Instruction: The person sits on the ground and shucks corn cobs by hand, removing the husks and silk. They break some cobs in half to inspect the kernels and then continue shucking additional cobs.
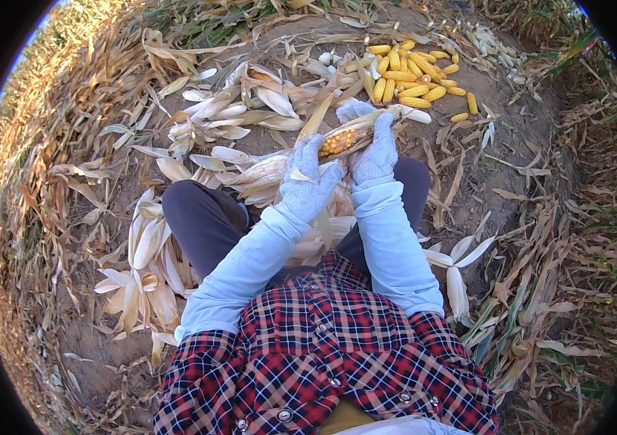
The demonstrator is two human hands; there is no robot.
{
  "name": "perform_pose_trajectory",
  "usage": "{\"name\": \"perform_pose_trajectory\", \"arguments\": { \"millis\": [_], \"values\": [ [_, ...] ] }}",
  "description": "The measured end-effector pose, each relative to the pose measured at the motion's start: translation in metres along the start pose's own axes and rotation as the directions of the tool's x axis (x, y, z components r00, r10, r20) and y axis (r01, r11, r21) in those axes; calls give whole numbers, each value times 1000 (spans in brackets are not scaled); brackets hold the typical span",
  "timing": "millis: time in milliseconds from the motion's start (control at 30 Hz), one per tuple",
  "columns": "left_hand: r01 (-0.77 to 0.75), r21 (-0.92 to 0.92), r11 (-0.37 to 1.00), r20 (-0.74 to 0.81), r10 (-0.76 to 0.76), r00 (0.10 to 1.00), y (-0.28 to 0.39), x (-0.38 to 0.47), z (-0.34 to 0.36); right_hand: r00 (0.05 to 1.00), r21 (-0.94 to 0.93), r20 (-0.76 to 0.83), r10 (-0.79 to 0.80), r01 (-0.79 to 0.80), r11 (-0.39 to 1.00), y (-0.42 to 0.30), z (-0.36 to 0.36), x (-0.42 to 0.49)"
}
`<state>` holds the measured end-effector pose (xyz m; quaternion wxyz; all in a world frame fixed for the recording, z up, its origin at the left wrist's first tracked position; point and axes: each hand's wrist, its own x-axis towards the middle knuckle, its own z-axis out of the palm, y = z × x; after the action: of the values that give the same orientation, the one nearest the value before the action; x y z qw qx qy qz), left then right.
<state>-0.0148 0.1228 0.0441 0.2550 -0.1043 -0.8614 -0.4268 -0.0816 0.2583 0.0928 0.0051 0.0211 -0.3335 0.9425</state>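
Observation:
An ear of corn (341,142) with orange-yellow kernels lies partly bared between my two gloved hands, in front of my bent knees. Dry husk (354,126) still wraps its upper side and its far right end. My left hand (310,174) grips the ear's left end, with a loose husk strip rising beside the fingers. On the right, my right hand (376,149) holds the husk-covered end, thumb along the top. Part of the ear is hidden by the gloves and husk.
Husked yellow cobs (414,73) lie heaped on the soil at the upper right. Several ears in husk (273,100) lie ahead and left. Empty husks (148,255) litter the ground by my left knee; another husk (455,283) lies at right. Cut stalks (526,304) border the right side.

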Motion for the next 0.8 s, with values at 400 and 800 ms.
{"name": "perform_pose_trajectory", "arguments": {
  "millis": [400,800],
  "values": [
    [431,-761,485,-29,-690,724,-20,21,-10,951,447,23,309,-286,847,26,17,-36],
    [92,-904,417,-327,-815,478,-139,45,-119,863,333,-348,366,-251,909,12,-41,-60]
  ]
}}
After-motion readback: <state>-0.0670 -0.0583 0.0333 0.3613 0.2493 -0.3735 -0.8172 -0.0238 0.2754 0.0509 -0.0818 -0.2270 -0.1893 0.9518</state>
